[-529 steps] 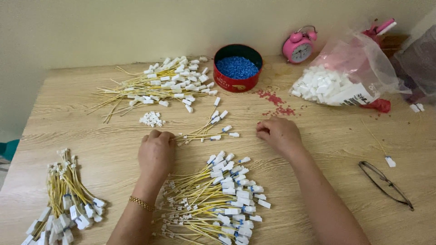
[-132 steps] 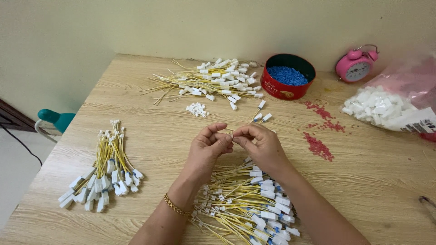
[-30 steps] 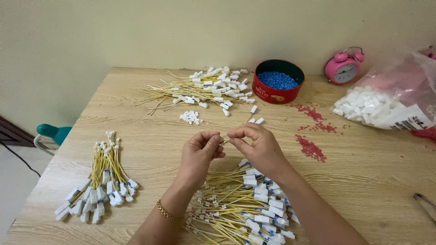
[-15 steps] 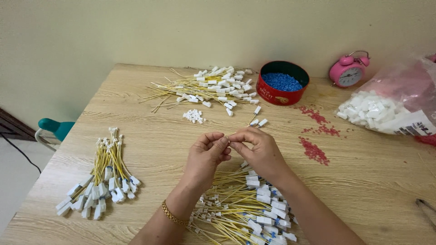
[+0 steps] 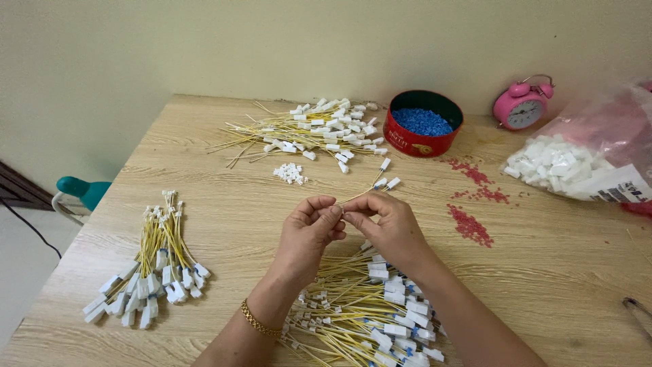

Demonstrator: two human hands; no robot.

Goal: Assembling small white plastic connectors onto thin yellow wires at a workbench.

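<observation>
My left hand (image 5: 309,234) and my right hand (image 5: 387,228) meet above the middle of the wooden table (image 5: 543,272), fingertips pinched together on a thin yellow wire (image 5: 356,196) that points away to the upper right. Two small white connectors (image 5: 387,182) lie just past its far end. Below my hands lies a heap of yellow wires with white connectors (image 5: 363,316). A gold bracelet circles my left wrist.
A second pile of yellow wires (image 5: 305,130) lies at the back, a bundled set (image 5: 153,261) at the left. A red tin of blue beads (image 5: 422,124), a pink alarm clock (image 5: 523,105), a plastic bag of white connectors (image 5: 584,160), scattered red granules (image 5: 468,224) and small white parts (image 5: 289,173) also lie here.
My hands have stayed together on the wire, shifting slightly. The view has drifted a little.
</observation>
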